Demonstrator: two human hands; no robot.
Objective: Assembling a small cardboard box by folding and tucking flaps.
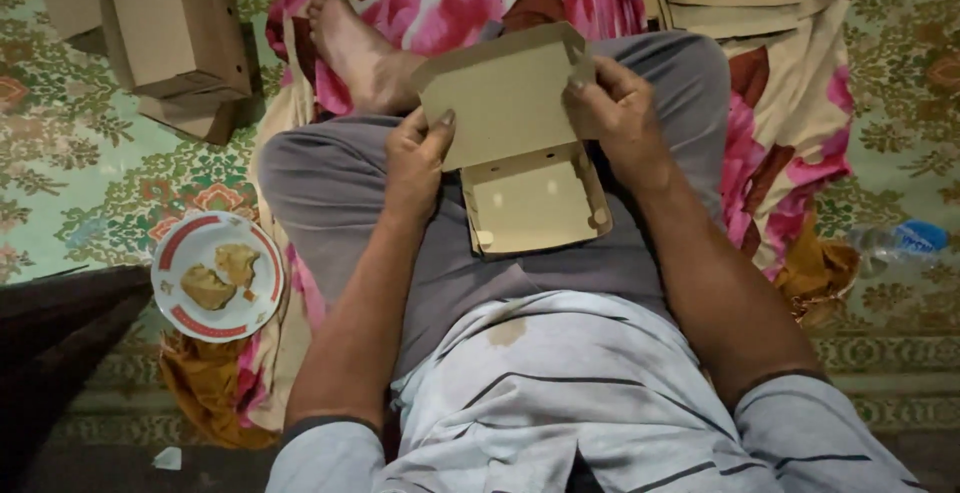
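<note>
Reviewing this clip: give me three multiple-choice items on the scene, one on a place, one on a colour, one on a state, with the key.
1. Where does the plate lie?
A. on the floor by the person's left side
B. on the lap
C. on the stacked boxes

2. What colour is the plate's rim band?
A. blue
B. red
C. green

3. How is the cardboard box held?
A. sealed shut, in one hand
B. lying untouched on the floor
C. open and part-folded, gripped by both hands

Key: 1 A, it sits on the cloth beside the left knee. 2 B, red arcs ring its white rim. 3 C, the left hand and right hand pinch the raised panel.
</note>
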